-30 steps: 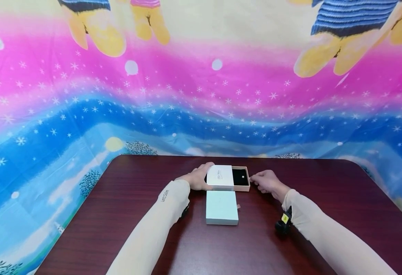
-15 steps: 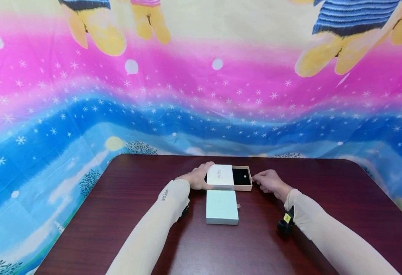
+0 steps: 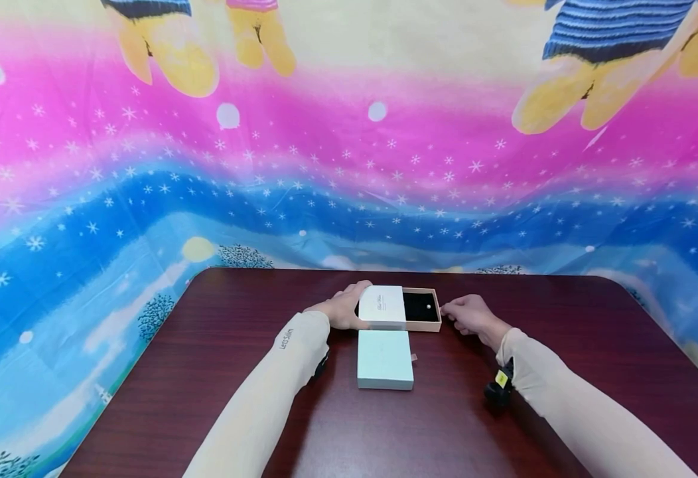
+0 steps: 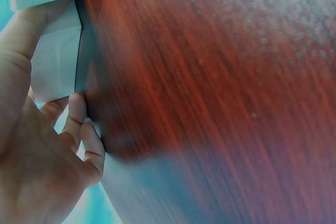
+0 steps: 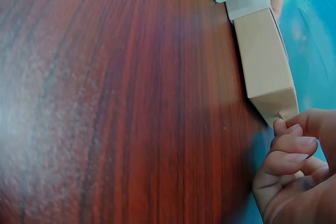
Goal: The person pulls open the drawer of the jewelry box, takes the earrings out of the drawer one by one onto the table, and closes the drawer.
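Note:
A white box sleeve [image 3: 383, 305] with dark lettering lies near the table's far edge. Out of its right end sticks a beige drawer [image 3: 423, 326] that holds a black cloth-like piece [image 3: 416, 307] with one small white bead on it. My left hand [image 3: 343, 309] grips the sleeve's left end, thumb at the near side and fingers round the far side. At the drawer's outer end, my right hand [image 3: 470, 315] pinches a small pull tab, mostly hidden by the fingertips; its other fingers are curled, as the right wrist view shows.
A pale mint box [image 3: 385, 360] with a small pinkish tab [image 3: 414, 358] on its right side lies just nearer than the sleeve. The dark red-brown table [image 3: 253, 411] ends at a colourful printed cloth [image 3: 349, 219] behind.
The drawer has slid a little farther right out of the sleeve, and my right hand has moved right with it. My left hand and the sleeve have stayed in place.

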Motion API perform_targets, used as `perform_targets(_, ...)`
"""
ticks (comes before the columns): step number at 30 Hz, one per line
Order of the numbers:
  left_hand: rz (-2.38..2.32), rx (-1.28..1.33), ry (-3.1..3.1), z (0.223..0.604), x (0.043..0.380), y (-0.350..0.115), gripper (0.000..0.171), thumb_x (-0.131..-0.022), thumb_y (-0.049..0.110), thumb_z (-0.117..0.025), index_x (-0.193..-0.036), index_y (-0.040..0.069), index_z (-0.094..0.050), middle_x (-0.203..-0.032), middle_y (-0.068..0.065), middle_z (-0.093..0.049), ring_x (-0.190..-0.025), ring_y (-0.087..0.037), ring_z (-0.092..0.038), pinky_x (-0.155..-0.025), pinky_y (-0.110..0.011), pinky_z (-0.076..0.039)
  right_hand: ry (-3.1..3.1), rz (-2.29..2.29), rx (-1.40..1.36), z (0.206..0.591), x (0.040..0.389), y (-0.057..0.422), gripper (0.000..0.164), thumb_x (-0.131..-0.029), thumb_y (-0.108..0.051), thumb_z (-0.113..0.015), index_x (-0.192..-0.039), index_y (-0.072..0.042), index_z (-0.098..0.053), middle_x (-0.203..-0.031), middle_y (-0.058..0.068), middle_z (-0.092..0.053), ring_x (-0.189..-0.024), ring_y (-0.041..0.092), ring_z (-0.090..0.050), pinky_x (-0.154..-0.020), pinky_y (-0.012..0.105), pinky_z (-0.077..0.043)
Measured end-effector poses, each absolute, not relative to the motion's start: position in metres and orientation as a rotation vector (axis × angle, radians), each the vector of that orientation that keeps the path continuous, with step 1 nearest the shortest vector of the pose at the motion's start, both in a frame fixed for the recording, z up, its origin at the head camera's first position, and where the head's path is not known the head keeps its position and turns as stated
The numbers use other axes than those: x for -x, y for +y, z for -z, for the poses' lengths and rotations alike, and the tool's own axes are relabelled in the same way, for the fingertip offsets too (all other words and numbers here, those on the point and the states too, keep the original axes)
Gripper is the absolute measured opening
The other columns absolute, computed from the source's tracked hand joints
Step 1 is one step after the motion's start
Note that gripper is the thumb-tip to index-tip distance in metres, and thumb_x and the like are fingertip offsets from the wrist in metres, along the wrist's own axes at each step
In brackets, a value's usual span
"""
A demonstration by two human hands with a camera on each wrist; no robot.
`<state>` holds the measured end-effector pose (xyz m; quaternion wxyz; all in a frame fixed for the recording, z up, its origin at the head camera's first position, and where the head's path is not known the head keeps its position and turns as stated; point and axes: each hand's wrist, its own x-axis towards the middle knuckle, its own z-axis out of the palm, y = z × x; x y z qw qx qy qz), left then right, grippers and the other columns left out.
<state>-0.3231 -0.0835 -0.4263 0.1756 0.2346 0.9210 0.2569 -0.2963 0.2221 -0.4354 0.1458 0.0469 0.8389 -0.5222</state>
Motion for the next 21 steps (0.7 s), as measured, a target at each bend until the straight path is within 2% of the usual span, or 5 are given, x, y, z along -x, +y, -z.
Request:
perform_targets(9, -0.740, -0.665, 2.608, 0.4264, 0.3231, -0.0834, 0.093, -0.089, 0.031, -0.078, -0.159, 0.018, -0.019, -0.154, -0.011, -0.038, -0.132, -0.031, -0.040, -0.110, -0.051, -0.036, 2.424, 1.495, -0.140, 0.4338, 0.2950, 0.2253, 0.025, -0.102, -0.016, -0.052, -0.100, 0.003, -0.068, -0.063, -0.006, -0.044, -0.051, 0.007, -0.035, -0.052, 0.024, -0.035)
perform_targets(16, -0.734, -0.655, 2.616, 0.4293, 0.3249, -0.0825, 0.094, -0.088, 0.032, -0.078, -0.159, 0.018, -0.019, -0.155, -0.011, -0.037, -0.134, -0.031, -0.040, -0.109, -0.052, -0.037, 2.425, 1.495, -0.153, 0.4349, 0.2969, 0.2274, 0.024, -0.101, -0.016, -0.052, -0.092, -0.001, -0.068, -0.060, -0.007, -0.043, -0.052, 0.008, -0.036, -0.053, 0.023, -0.035)
perform_targets(21, -0.727, -0.659, 2.613, 0.4285, 0.3243, -0.0827, 0.094, -0.089, 0.033, -0.077, -0.160, 0.018, -0.018, -0.157, -0.010, -0.035, -0.135, -0.032, -0.039, -0.111, -0.051, -0.036, 2.423, 1.483, -0.149, 0.4343, 0.2967, 0.2279, 0.024, -0.102, -0.017, -0.052, -0.092, -0.001, -0.068, -0.058, -0.008, -0.042, -0.051, 0.008, -0.036, -0.053, 0.024, -0.036)
